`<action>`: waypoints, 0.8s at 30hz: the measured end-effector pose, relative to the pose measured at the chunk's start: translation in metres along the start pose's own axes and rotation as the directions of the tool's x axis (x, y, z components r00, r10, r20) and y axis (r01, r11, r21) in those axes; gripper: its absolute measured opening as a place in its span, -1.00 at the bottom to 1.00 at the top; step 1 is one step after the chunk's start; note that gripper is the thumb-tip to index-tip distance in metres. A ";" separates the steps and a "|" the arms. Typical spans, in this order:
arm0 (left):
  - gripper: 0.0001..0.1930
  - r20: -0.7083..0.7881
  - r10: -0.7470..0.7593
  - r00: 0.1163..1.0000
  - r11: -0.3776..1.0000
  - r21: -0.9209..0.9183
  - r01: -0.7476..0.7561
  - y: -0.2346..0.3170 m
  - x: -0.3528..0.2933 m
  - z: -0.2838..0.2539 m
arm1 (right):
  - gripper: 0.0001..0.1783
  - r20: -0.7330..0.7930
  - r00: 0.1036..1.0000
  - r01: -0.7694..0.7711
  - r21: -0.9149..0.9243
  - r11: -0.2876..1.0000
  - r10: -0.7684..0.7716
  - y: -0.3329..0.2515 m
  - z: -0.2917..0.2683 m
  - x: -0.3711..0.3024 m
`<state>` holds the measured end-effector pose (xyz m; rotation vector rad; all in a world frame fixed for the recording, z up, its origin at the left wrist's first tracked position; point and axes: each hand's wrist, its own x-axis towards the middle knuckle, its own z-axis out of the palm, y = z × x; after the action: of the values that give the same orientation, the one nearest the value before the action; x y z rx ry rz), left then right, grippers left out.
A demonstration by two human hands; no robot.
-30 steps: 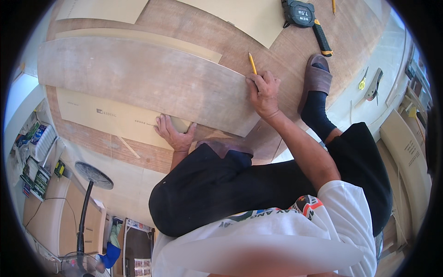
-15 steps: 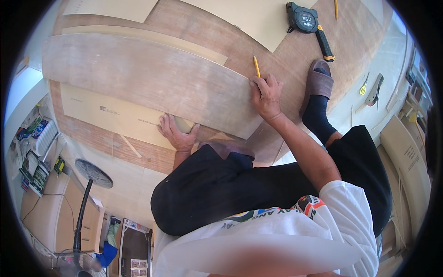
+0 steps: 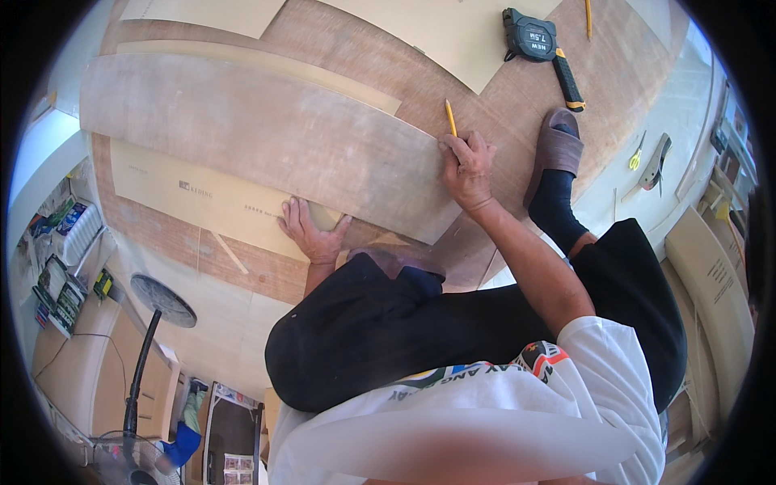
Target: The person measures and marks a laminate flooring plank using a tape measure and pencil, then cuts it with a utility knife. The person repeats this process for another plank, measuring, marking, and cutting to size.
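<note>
A long greyish-brown wooden board [image 3: 267,133] lies over a tan sheet [image 3: 162,182] with faint print. My left hand [image 3: 314,234] rests flat with fingers spread, on the tan sheet beside the board's near edge. At the board's right end, my right hand [image 3: 467,171] is closed, with a yellow pencil [image 3: 450,120] sticking out of its curled fingers, tip pointing away from me. The fingers of that hand touch the board's upper right corner.
A black tape measure [image 3: 529,36] and a black-and-yellow cutter knife [image 3: 569,79] lie far right, near another pencil [image 3: 588,20]. Yellow scissors [image 3: 637,159] and a dark hand tool [image 3: 655,162] lie further right. My sandalled foot [image 3: 558,149] stands by my right hand. A fan [image 3: 163,301] stands left.
Both hands hold almost the same places on the board and sheet. The whole view has shifted very slightly; nothing was picked up or let go.
</note>
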<state>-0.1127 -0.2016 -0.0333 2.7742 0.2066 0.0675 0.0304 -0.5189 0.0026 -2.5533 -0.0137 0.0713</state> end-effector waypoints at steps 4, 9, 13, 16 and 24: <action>0.09 -0.004 -0.021 1.000 1.000 -0.005 0.021 0.002 0.001 0.000 | -0.84 -0.018 1.000 0.010 -0.008 1.000 -0.010 -0.001 0.003 0.000; 0.12 0.003 -0.033 0.999 0.999 0.002 0.033 0.003 0.002 -0.001 | -0.86 -0.016 1.000 0.018 -0.008 1.000 -0.018 0.002 0.005 -0.002; 0.11 0.021 -0.043 0.999 0.999 0.022 0.043 0.004 0.002 -0.002 | -0.86 0.004 1.000 -0.001 -0.046 0.999 0.001 0.004 0.005 -0.003; 0.09 0.002 -0.041 0.999 0.999 0.008 0.041 0.005 0.003 -0.001 | -0.86 0.006 1.000 -0.013 -0.044 0.999 0.014 0.003 0.005 -0.001; 0.09 -0.015 -0.040 0.999 0.999 0.001 0.040 0.003 0.002 0.001 | -0.87 0.031 0.999 -0.032 -0.047 0.998 0.034 0.000 0.003 0.000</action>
<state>-0.1104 -0.2048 -0.0330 2.7708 0.2667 0.0785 0.0299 -0.5169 0.0004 -2.5991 0.0149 0.1262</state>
